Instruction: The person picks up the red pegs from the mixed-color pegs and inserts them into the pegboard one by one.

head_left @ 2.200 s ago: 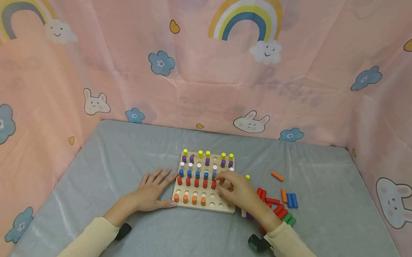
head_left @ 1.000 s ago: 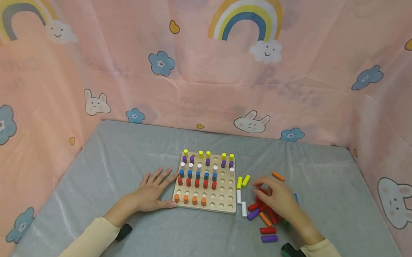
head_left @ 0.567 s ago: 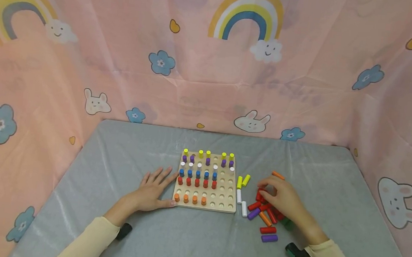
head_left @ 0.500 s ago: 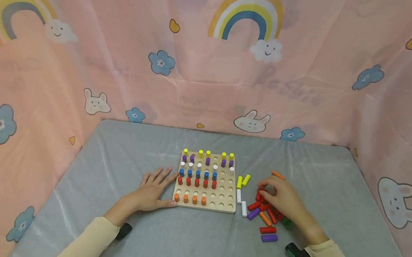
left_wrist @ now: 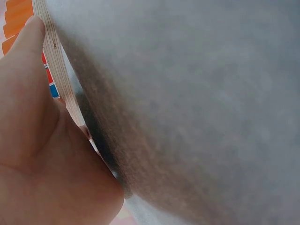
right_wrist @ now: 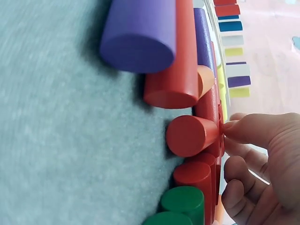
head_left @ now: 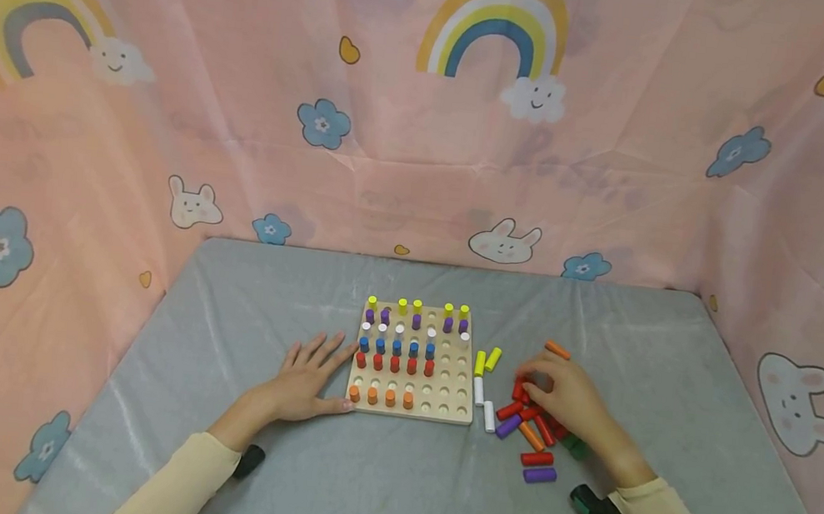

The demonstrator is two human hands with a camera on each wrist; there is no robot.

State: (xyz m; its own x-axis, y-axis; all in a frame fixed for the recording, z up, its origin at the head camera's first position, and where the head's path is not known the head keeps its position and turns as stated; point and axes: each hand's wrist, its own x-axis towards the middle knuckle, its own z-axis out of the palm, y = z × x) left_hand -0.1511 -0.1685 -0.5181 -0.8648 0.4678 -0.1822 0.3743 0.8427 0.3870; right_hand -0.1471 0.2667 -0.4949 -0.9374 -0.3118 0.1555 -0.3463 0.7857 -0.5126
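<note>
A wooden pegboard (head_left: 433, 417) lies mid-table, with rows of yellow, purple, white, blue, red and orange pegs upright in its holes. My left hand (head_left: 304, 384) lies flat with fingers spread, fingertips and thumb at the board's left edge; the left wrist view shows the thumb against the board's side (left_wrist: 55, 56). Right of the board, my right hand (head_left: 567, 395) reaches into a pile of loose pegs. Its thumb and index finger pinch a red peg (head_left: 519, 390) at the pile's far left. In the right wrist view the curled fingers partly hide that contact.
Two yellow pegs (head_left: 479, 363) and two white pegs (head_left: 478, 391) lie beside the board's right edge. A purple peg (head_left: 540, 475) and a red peg (head_left: 537, 459) lie nearest me. Green pegs (right_wrist: 183, 199) sit under my right wrist. An orange peg (head_left: 557, 350) lies behind the hand.
My right hand has moved from above the board to the loose pegs on the right, then down onto a red one, where it stays. The left hand has not moved.
</note>
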